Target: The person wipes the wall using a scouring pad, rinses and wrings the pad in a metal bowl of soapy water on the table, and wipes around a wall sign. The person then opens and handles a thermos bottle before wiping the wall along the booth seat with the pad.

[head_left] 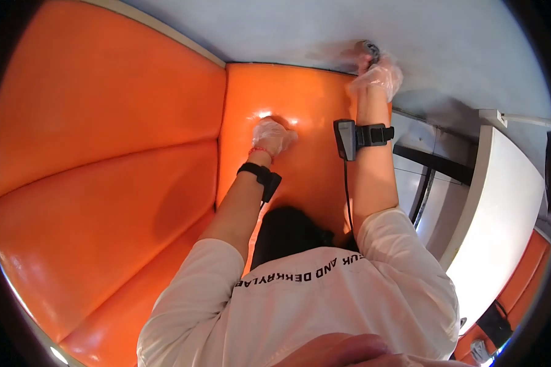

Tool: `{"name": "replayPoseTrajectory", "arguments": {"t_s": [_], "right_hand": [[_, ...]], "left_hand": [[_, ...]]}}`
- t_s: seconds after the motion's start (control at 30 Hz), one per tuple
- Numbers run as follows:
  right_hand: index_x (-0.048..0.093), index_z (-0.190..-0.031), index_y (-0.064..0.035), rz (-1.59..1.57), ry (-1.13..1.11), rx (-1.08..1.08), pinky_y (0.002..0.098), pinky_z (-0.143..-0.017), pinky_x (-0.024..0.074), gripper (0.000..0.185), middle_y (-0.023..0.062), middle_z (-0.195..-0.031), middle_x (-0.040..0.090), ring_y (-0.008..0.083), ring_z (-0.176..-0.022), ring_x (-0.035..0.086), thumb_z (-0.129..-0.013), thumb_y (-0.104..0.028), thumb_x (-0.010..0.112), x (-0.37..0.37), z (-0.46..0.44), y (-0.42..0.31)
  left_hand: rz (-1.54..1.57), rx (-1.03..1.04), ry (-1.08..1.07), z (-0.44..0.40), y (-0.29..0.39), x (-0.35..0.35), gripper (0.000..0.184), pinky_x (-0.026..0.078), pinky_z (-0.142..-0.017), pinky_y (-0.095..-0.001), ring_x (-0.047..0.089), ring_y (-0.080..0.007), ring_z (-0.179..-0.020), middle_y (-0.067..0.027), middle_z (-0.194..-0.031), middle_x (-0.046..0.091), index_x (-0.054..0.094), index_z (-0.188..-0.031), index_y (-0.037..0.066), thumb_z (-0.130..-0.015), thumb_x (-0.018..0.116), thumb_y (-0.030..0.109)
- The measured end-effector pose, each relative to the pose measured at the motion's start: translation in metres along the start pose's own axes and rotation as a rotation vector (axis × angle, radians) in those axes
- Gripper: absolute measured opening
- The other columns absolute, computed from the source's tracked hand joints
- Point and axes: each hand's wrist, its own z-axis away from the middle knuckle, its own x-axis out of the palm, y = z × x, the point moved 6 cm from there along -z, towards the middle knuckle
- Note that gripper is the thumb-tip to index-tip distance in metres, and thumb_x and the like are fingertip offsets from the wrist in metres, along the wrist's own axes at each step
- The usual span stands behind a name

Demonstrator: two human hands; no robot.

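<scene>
My right hand (381, 74), in a clear plastic glove, reaches up to the grey-blue wall (459, 43). Its fingers are closed on a small, bunched grey cloth (370, 49) held against the wall just above the orange seat; the exact kind of cloth is hard to make out. My left hand (272, 134), also in a clear plastic glove, rests on the shiny orange seat (318, 98). Nothing shows in it, and its fingertips are partly hidden by the glove and the angle. Black strapped devices sit on both forearms.
Orange padded backrest (104, 110) rises along the left side. On the right stands a white tabletop (499, 208), with floor tiles (434, 137) and a dark bar between it and the seat. Another orange seat (529, 269) with a dark item on it lies at lower right.
</scene>
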Motion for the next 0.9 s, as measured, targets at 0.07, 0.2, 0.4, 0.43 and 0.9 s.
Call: {"name": "replayPoseTrajectory", "arguments": {"t_s": [0.07,0.2,0.4,0.43,0.9], "right_hand": [[0.056,-0.107,-0.0072,-0.106,0.006,-0.112,0.0270,-0.063,0.0560,0.016,0.0178,-0.116,0.060,0.0176,-0.083,0.064,-0.102,-0.019,0.046,0.007,-0.015,0.031],[0.057,-0.104,0.0006,-0.451,0.085,0.383,0.0311,-0.062,0.0572,0.018,0.0112,-0.093,0.063,0.0220,-0.082,0.061,-0.099,-0.015,0.051,0.033,0.014,0.087],[0.056,-0.103,0.0006,-0.285,-0.210,0.013,0.0260,-0.053,0.0542,0.026,0.0150,-0.088,0.062,0.0172,-0.061,0.058,-0.102,-0.021,0.040,0.008,-0.011,0.007],[0.055,-0.101,0.0005,-0.135,-0.160,-0.067,0.0257,-0.053,0.0539,0.024,0.0144,-0.088,0.062,0.0170,-0.061,0.058,-0.102,-0.019,0.041,0.008,-0.015,0.015],[0.058,-0.103,-0.0011,-0.140,0.057,0.011,0.0264,-0.059,0.0566,0.017,0.0126,-0.093,0.062,0.0187,-0.069,0.061,-0.097,-0.017,0.060,0.028,0.042,0.007]], "left_hand": [[0.024,-0.017,-0.023,0.004,0.004,-0.004,0.067,0.052,-0.094,-0.0372,0.065,-0.0289,-0.113,-0.0169,-0.124,0.065,0.064,-0.120,0.001,-0.078,0.073,0.052],[-0.082,0.027,-0.048,-0.003,0.000,0.006,0.069,0.052,-0.095,-0.0373,0.063,-0.0298,-0.116,-0.0170,-0.125,0.064,0.063,-0.121,0.000,-0.078,0.072,0.053],[0.018,-0.036,0.063,0.015,0.006,-0.005,0.059,0.050,-0.093,-0.0414,0.064,-0.0296,-0.108,-0.0146,-0.114,0.069,0.070,-0.116,0.007,-0.086,0.064,0.057],[0.028,-0.047,0.057,0.014,0.006,-0.010,0.057,0.049,-0.093,-0.0417,0.064,-0.0296,-0.107,-0.0136,-0.114,0.069,0.070,-0.116,0.009,-0.087,0.063,0.057],[-0.220,0.121,0.002,-0.015,0.004,0.007,0.054,0.050,-0.094,-0.0394,0.063,-0.0280,-0.112,-0.0143,-0.116,0.068,0.074,-0.105,0.010,-0.086,0.060,0.058]]}}
